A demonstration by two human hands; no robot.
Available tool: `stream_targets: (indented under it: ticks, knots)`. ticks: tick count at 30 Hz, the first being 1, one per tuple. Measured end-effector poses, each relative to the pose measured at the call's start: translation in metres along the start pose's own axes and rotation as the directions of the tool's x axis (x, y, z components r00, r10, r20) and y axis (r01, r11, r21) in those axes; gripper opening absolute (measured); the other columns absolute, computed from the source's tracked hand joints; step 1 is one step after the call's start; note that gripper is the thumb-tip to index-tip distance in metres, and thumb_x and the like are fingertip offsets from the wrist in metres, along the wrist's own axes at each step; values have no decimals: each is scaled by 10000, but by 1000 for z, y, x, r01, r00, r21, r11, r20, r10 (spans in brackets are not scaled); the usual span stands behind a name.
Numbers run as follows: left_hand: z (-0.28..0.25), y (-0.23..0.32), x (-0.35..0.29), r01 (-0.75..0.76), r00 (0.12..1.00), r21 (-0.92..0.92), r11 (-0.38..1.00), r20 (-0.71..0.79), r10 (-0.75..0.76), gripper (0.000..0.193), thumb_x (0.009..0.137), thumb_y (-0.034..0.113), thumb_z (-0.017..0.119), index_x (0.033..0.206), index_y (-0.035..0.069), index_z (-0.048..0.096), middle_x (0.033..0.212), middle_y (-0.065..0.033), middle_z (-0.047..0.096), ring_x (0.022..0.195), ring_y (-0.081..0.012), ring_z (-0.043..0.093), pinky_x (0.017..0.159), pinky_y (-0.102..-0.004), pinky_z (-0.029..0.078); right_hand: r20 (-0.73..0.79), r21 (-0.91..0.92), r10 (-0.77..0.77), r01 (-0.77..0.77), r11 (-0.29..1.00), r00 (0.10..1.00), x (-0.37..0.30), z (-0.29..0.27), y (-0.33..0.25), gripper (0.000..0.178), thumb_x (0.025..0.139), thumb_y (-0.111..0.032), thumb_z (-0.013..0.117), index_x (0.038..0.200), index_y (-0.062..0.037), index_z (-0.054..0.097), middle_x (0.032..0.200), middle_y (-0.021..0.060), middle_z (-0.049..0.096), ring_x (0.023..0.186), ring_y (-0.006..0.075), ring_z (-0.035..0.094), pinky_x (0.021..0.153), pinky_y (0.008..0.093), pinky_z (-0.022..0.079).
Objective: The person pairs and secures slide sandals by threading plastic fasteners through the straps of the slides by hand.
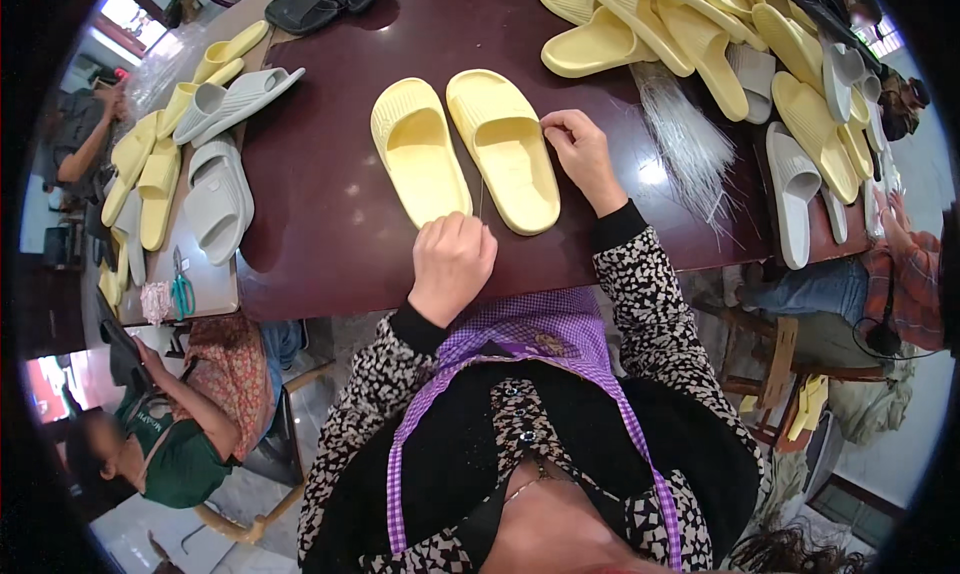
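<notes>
A pair of pale yellow slide slippers lies side by side on the dark red table, toes pointing away from me. At the heel of the left slipper [415, 164], my left hand [453, 267] is closed, knuckles up, and hides whatever its fingers hold. A thin dark line shows between the two heels, just above that hand. My right hand [585, 161] is closed in a pinch against the outer side of the right slipper [515, 174], where the strap meets the sole. Anything between those fingertips is too small to make out.
Clear thin plastic strands [690, 139] lie right of the pair. Yellow slippers [600, 46] pile up at the far right, with grey slippers [795, 194] beside them. More grey slippers [217, 199] and teal-handled scissors [182, 289] sit left. Co-workers [185, 434] sit at both sides.
</notes>
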State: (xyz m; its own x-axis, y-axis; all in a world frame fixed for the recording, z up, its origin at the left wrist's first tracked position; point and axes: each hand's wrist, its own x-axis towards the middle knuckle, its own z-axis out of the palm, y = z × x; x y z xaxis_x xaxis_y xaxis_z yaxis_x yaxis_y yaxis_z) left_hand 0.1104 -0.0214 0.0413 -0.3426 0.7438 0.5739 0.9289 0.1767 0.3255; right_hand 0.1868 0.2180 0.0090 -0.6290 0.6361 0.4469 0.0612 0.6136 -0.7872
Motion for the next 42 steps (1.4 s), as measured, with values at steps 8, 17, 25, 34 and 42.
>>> stream_targets:
  ticks: [8, 17, 25, 34, 42]
  knots:
    - [24, -15, 30, 16, 999, 53, 998, 51, -19, 151, 759, 105, 640, 673, 54, 527, 671, -117, 560, 641, -302, 578, 624, -407, 468, -25, 41, 89, -88, 995, 996, 1, 1, 0, 119, 881, -22, 606, 981, 11, 661, 891, 61, 666, 784, 124, 622, 714, 259, 503]
    - [21, -49, 47, -66, 996, -28, 997, 56, 68, 145, 787, 106, 652, 710, 35, 551, 709, -124, 567, 700, -310, 585, 662, -415, 474, 140, -137, -62, 81, 987, 988, 86, 27, -27, 203, 838, -179, 629, 919, -3, 691, 886, 176, 680, 840, 326, 655, 762, 397, 511]
    - [19, -74, 53, -42, 998, -33, 999, 48, 44, 160, 811, 133, 669, 743, 29, 569, 752, -118, 579, 736, -296, 590, 690, -412, 473, 399, -393, 69, 103, 914, 914, 131, 80, -17, 297, 810, -283, 636, 919, -19, 716, 937, 196, 690, 935, 364, 651, 849, 444, 499]
    - [26, -85, 59, -9, 1000, 6, 1000, -13, 9, 52, 839, 64, 604, 839, 36, 560, 820, -113, 549, 801, -289, 554, 735, -386, 449, 436, -97, -46, 98, 990, 899, 145, 95, -26, 194, 822, -40, 599, 991, 18, 673, 834, 141, 709, 742, 218, 683, 709, 318, 535]
    - [26, -82, 59, -49, 998, -19, 999, -45, 48, 75, 746, 26, 567, 812, 55, 544, 817, -98, 536, 804, -272, 547, 729, -379, 458, 496, -21, -10, 24, 1000, 868, 145, 110, -58, 183, 831, -55, 612, 993, 23, 646, 773, 102, 683, 697, 138, 638, 646, 273, 513]
